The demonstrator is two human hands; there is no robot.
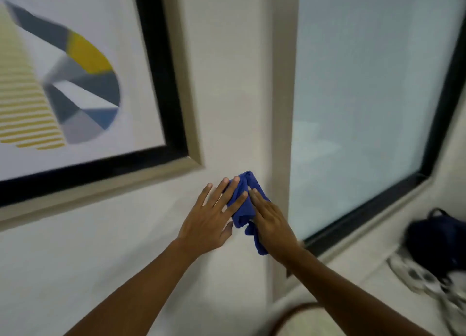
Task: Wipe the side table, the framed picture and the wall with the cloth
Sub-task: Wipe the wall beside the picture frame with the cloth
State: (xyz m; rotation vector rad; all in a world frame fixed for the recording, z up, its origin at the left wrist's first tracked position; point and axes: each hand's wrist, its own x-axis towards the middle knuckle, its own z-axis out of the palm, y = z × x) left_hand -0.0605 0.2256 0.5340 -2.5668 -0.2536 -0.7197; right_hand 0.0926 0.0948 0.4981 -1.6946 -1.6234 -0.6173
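Observation:
A crumpled blue cloth (243,204) is pressed flat against the pale wall (227,96), just below and to the right of the framed picture's lower right corner. My left hand (214,214) lies on the cloth's left side with its fingers spread; two fingertips rest on the fabric. My right hand (272,224) covers the cloth's right side, fingers straight and together. The framed picture (174,108) has a black inner frame and a beige outer edge, and shows grey, yellow and blue shapes. The view is blurred. The side table is only a curved brown rim (292,313) at the bottom.
A frosted window (365,96) with a dark frame fills the right half, beyond a beige wall corner strip (282,83). On the ledge below it sit a dark bag (438,242) and a pale, blurred object (423,277).

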